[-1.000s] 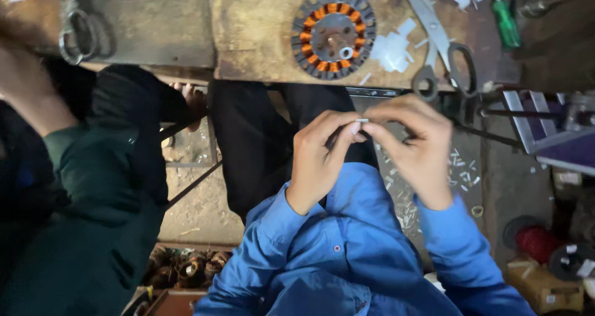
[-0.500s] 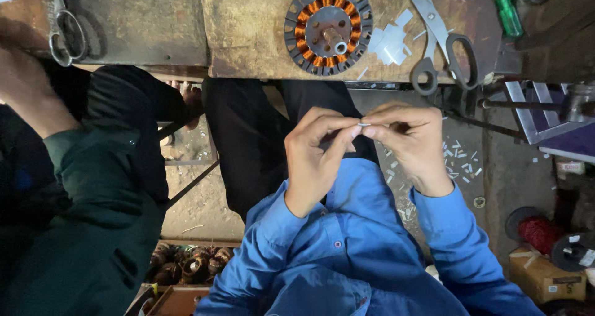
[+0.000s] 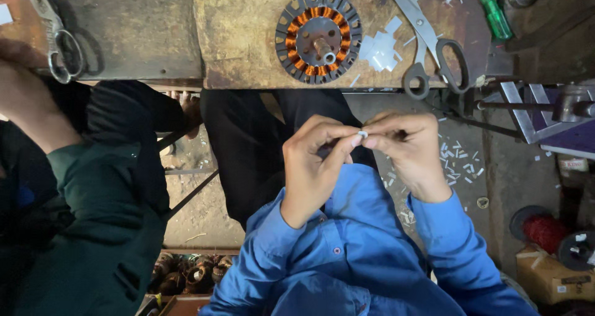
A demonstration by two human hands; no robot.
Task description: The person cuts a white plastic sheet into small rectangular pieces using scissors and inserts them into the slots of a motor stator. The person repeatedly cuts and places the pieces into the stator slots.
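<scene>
My left hand (image 3: 316, 164) and my right hand (image 3: 406, 151) meet in front of my chest, both pinching a small white paper slip (image 3: 362, 133) between thumb and fingertips. I wear blue sleeves. Above my hands, on the worn wooden bench (image 3: 242, 37), lies a round motor stator (image 3: 318, 35) with orange copper windings and a central shaft. A few white paper pieces (image 3: 381, 46) lie just right of it. Silver scissors with black handles (image 3: 434, 55) rest near the bench edge.
A person in a dark green sleeve (image 3: 93, 217) sits at my left, their hand (image 3: 28, 99) near a second pair of scissors (image 3: 52, 37). A green-handled screwdriver (image 3: 496, 15) lies top right. Paper scraps (image 3: 455, 161) litter the floor; a red spool (image 3: 545, 229) stands lower right.
My hands have stayed together on the paper slip, shifting slightly lower in view with small finger movements. The camera view drifted a little.
</scene>
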